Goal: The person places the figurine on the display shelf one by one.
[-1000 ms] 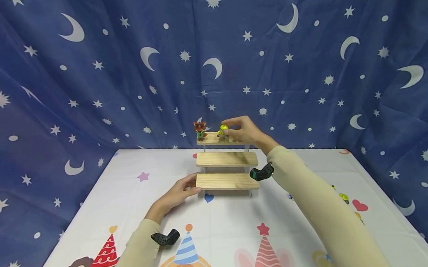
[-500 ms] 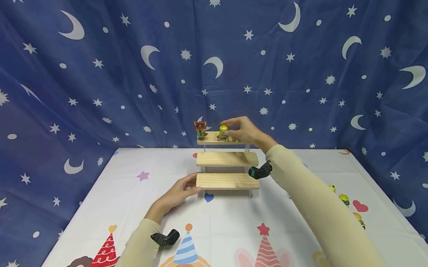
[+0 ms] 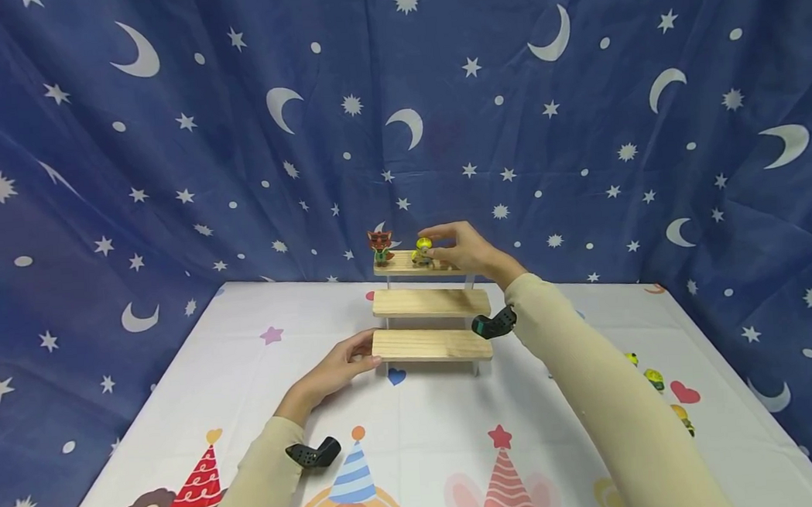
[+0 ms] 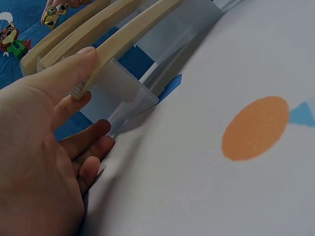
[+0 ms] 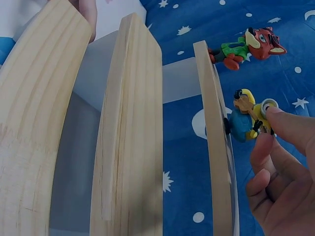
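Observation:
A three-tier display stand with wooden shelves (image 3: pixel 430 302) and clear side supports stands near the back of the table. My left hand (image 3: pixel 336 366) grips the left end of its lowest shelf, thumb on the edge and index finger beneath in the left wrist view. On the top shelf, my right hand (image 3: pixel 464 246) pinches the head of a yellow Minion figurine (image 5: pixel 243 118) with blue overalls and a tiny guitar. The figurine's feet are right at the shelf surface. To its left stands a red fox figurine (image 3: pixel 381 247) in a green jacket.
Several small yellow figurines, one of them round-topped (image 3: pixel 654 379), lie on the right side of the table, partly behind my right sleeve (image 3: pixel 595 381). A blue star-and-moon curtain (image 3: pixel 231 140) hangs behind the white printed tablecloth (image 3: pixel 430 422).
My right hand has shifted the Minion figurine very slightly and it now looks more upright on the top shelf. The left hand keeps its place on the lowest shelf.

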### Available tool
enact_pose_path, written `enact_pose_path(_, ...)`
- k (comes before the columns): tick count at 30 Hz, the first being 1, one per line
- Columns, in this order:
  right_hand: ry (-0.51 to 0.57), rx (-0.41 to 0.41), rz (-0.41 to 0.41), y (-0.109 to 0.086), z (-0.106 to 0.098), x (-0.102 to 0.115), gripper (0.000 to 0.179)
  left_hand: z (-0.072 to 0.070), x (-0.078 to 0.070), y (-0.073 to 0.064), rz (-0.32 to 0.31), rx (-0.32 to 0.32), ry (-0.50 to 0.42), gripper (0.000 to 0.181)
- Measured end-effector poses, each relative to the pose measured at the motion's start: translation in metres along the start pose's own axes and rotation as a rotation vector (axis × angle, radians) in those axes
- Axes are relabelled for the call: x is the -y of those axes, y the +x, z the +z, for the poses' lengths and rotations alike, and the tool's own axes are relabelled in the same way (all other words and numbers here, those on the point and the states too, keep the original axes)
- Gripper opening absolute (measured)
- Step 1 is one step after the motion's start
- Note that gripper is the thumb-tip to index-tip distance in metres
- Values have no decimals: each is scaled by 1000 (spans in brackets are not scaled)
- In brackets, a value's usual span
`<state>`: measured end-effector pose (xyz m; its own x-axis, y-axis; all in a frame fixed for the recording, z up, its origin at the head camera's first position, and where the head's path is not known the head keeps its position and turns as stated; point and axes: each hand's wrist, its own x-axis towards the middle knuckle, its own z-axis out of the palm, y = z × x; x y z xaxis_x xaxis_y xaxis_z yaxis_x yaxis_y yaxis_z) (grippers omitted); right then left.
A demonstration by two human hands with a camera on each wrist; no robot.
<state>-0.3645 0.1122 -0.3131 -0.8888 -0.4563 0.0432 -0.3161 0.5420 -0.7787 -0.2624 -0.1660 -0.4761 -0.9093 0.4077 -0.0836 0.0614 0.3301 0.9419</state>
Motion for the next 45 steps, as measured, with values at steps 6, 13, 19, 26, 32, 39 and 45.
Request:
enact_pose_path(6, 17, 10, 16, 0, -1, -3, 47, 1, 1, 0, 0, 5, 3, 70)
enact_pose_path(13, 15, 17, 16, -2, -2, -3, 47, 2, 2, 1, -3, 9, 0, 70)
enact_pose_path(19, 40, 26, 27, -4, -5, -2, 50, 3, 4, 2, 1, 8, 2, 70)
enact_pose_path(26, 26, 10, 54, -10, -14, 0, 51, 4, 5, 1, 8, 10, -3, 69)
enact_pose_path(32, -16, 5, 60, -29, -28, -9, 50, 6, 1, 2, 7, 22, 0, 68)
enact_pose_path(39, -191, 2, -23, -59, -44, -12, 48, 1, -1, 4, 10, 6, 13, 69)
enact_pose_path(45, -268, 25, -47, -90, -53, -14, 48, -3, 2, 3, 18, 9, 30, 68)
